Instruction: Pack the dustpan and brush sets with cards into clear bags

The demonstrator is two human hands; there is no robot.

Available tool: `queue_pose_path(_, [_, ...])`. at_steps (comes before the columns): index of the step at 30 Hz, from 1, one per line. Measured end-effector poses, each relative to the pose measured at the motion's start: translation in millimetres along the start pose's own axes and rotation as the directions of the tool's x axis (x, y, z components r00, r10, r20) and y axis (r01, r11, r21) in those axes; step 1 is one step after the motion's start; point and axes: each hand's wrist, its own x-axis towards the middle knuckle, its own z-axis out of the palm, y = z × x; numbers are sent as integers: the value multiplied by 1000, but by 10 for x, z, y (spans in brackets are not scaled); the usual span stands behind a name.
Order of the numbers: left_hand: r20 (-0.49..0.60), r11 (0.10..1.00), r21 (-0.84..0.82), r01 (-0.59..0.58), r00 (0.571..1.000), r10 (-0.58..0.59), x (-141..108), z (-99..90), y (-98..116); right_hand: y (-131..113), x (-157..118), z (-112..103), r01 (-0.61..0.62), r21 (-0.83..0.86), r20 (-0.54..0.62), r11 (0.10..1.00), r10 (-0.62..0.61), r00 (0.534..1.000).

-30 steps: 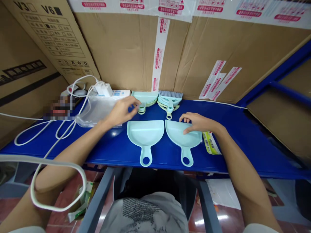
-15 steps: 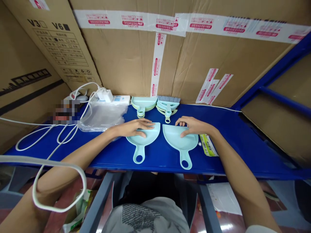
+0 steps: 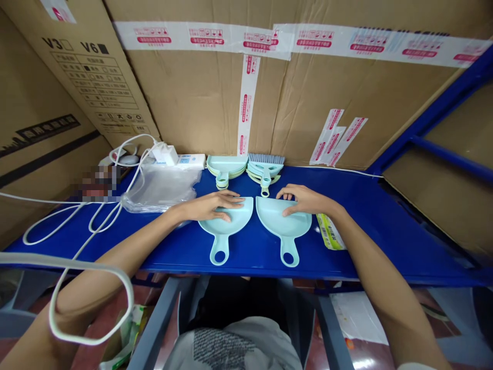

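Note:
Two pale blue-green dustpans lie side by side on the blue table, their handles toward me. Over the left dustpan point(image 3: 234, 221) rests my left hand point(image 3: 210, 205), its fingers stretched along the back rim and the thumb apart, inside the pan. My right hand point(image 3: 302, 199) is at the right dustpan point(image 3: 283, 221); its fingers bend over the back rim while the thumb reaches into the pan. Both hands have thumb and fingers spread. Behind the pans stand a stack of dustpans point(image 3: 227, 165) and a stack with a grey-bristled brush point(image 3: 266, 165).
Clear plastic bags point(image 3: 162, 187) lie at the left beside a white power strip point(image 3: 191, 161) and looping white cables point(image 3: 92, 277). A yellow-green packet point(image 3: 330, 232) sits by my right forearm. Large cardboard point(image 3: 208, 103) walls the back; a blue metal frame point(image 3: 442, 110) slants up at the right.
The right dustpan has turned slightly, its handle swinging left. The left dustpan's handle sits a little nearer to me. Both hands keep nearly the same pose, and the view has shifted slightly.

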Motion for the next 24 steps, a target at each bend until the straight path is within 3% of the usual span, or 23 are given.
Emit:
queue_pose_path(19, [23, 998, 57, -28, 999, 27, 5, -4, -18, 15, -17, -15, 15, 14, 0, 1000, -15, 1000])
queue_pose_path(22, [-31, 995, 68, -73, 997, 75, 18, 0, 21, 22, -14, 1, 50, 21, -61, 999, -49, 997])
queue_pose_path(24, [-151, 990, 84, -112, 981, 124, 31, -12, 82, -19, -16, 15, 88, 33, -177, 996, -81, 981])
